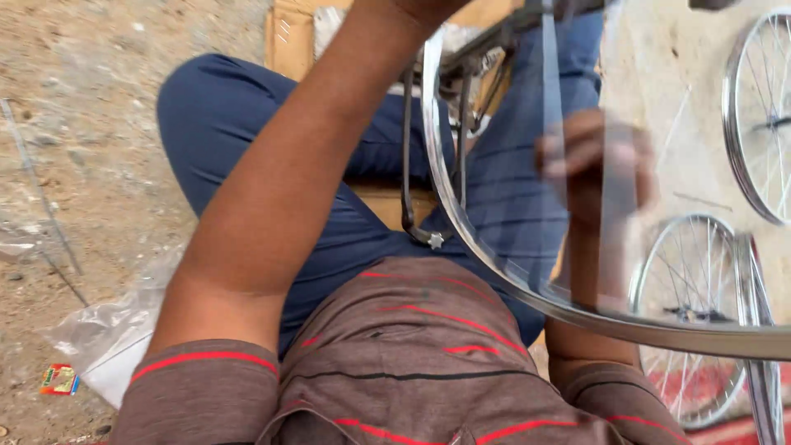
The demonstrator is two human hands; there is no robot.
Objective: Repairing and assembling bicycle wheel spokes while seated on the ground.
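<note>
A shiny bicycle wheel rim (461,222) stands upright over my lap in a black fork-like stand (406,165). Its spokes are blurred as if spinning. My left arm reaches up across the view. My left hand (428,7) is cut off at the top edge near the top of the rim, so its grip is hidden. My right hand (589,165) is behind the blurred spokes with its fingers curled. Whether it holds anything is unclear. I sit on the ground in blue trousers and a brown striped shirt.
Two more spoked wheels lie on the ground to the right, one at the far right (762,115) and one nearer (692,280). A clear plastic bag (107,330) and a small red packet (59,380) lie at the left. Thin loose spokes (37,189) rest on the dirt. Cardboard (288,41) lies under my legs.
</note>
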